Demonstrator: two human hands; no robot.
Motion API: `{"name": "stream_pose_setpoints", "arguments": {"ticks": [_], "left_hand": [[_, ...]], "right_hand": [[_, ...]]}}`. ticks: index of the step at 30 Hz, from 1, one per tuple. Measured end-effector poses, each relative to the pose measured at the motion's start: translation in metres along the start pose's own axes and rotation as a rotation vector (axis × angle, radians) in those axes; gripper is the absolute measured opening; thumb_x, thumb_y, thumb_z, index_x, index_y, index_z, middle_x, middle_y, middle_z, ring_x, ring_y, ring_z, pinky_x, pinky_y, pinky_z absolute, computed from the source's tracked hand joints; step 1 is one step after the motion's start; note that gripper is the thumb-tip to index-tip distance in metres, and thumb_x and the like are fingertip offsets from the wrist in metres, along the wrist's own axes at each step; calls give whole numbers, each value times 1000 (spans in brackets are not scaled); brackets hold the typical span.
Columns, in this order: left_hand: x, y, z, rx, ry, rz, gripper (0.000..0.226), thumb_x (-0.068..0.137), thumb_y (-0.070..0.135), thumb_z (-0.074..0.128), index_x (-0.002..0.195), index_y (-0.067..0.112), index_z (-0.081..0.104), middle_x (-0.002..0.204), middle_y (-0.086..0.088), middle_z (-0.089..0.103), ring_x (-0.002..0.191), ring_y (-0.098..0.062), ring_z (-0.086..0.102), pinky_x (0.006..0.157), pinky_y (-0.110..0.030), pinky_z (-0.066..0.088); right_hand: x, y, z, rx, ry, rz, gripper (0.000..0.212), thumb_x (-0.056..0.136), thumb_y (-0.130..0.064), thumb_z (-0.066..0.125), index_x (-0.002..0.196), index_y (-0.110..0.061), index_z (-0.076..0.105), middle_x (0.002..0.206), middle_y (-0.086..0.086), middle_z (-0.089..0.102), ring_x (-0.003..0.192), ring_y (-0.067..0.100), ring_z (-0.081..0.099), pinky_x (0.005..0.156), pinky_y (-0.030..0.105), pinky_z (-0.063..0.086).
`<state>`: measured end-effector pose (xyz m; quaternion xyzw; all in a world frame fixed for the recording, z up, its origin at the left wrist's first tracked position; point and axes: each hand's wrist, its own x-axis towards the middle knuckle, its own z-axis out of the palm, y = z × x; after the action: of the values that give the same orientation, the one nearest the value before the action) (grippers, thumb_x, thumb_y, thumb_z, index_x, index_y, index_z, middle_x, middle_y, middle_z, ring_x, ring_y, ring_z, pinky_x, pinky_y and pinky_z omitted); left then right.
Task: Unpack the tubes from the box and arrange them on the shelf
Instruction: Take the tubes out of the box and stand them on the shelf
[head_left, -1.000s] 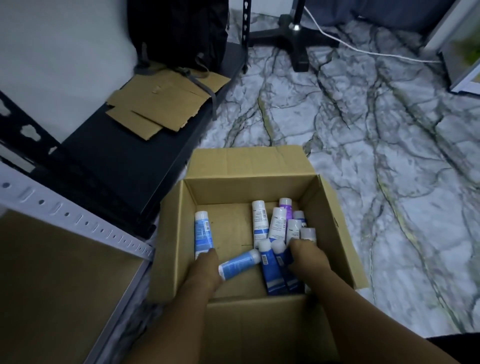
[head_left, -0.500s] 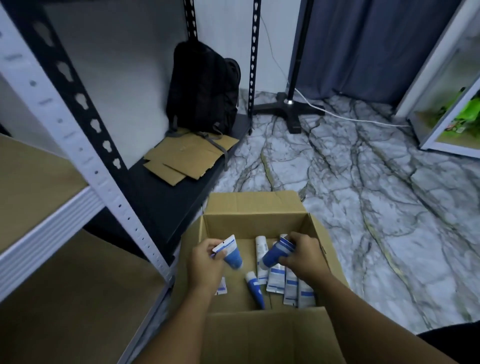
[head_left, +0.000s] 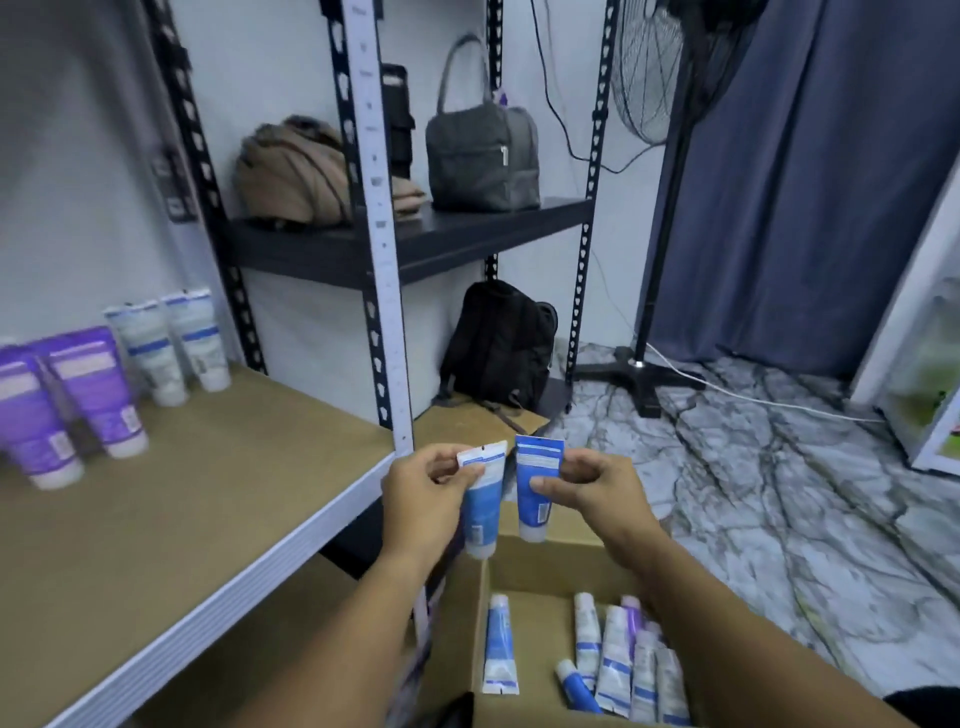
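Left hand (head_left: 423, 496): grip pinches pale blue tube (head_left: 483, 501), cap down.
Right hand (head_left: 597, 491): grip pinches dark blue tube (head_left: 535, 491), cap down.
Shelf (head_left: 208, 493): at nine o'clock, left hand nearer.

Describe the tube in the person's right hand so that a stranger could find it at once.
Look above the open cardboard box, where two hands each hold a tube upside down, cap at the bottom. The right hand pinches the dark blue tube; its neighbour in the left hand is paler, white at the top.
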<state>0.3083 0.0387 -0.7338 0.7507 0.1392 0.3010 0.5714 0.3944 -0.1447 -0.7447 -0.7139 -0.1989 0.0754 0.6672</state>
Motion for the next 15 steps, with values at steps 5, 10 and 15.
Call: {"name": "stream_pose_setpoints", "arguments": {"ticks": [5, 10, 15], "left_hand": [[7, 48, -61, -12, 103, 78, 17, 78, 11, 81, 88, 24, 75, 85, 10, 76, 82, -4, 71, 74, -19, 56], [1, 78, -129, 12, 214, 111, 17, 79, 14, 81, 93, 22, 75, 87, 12, 75, 79, 5, 68, 68, -10, 50], [-8, 90, -197, 60, 316, 158, 19, 78, 14, 82, 93, 22, 76, 89, 10, 77, 86, -2, 70, 78, -16, 53]], "right_hand": [[2, -61, 48, 125, -100, -117, 28, 78, 0, 78, 105, -6, 74, 99, 10, 77, 92, 27, 74, 66, 29, 59], [5, -100, 106, 170, -207, -171, 29, 78, -4, 79, 106, -10, 74, 101, 7, 77, 96, 25, 73, 86, 45, 58], [-1, -119, 167, 185, -318, -188, 30, 79, -8, 79, 109, -11, 73, 103, 4, 76, 97, 23, 73, 87, 46, 58]]}}
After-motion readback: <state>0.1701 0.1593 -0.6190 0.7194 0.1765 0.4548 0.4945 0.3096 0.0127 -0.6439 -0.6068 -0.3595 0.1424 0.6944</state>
